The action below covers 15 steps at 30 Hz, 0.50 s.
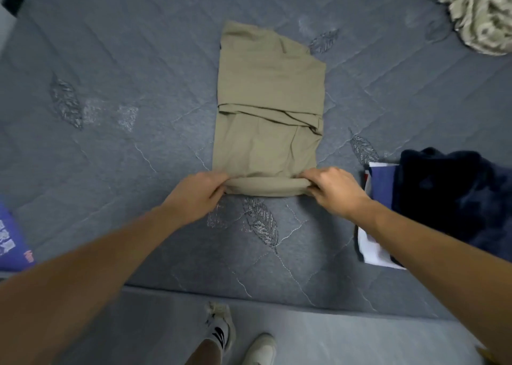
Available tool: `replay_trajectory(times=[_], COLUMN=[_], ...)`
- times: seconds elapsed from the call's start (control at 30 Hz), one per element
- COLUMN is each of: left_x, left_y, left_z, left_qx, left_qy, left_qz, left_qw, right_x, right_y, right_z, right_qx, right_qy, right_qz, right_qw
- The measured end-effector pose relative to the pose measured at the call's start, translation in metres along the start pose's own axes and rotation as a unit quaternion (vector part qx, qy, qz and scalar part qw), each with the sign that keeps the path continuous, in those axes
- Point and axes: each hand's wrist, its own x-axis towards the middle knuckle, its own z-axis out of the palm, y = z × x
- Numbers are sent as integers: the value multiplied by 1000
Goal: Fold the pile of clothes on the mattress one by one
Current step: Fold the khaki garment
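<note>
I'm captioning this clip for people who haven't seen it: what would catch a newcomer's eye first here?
First, the khaki garment lying flat at the centre of the grey quilted mattress, already folded into a long strip. Both hands grip its near edge, the left hand and right hand rolling it up. To the right lies a stack of dark navy clothes.
</note>
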Motion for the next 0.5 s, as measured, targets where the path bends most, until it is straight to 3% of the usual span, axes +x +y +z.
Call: replay_trajectory(times=[0.13,0.33,0.5], left_x=[64,191,303], left_y=[-12,-61,-95], left_z=[-54,-98,-141], left_qx=[-75,-177,-158], left_qy=[30,90,146], left_qz=[-45,-74,-88], left_qw=[996,977,973], right_x=[49,156,253], right_y=[11,49,75], right_z=[-55,-114,-152], right_qx=[33,76,33], right_qy=[4,47,107], right_qz=[59,73,119], right_qw=[998,993,987])
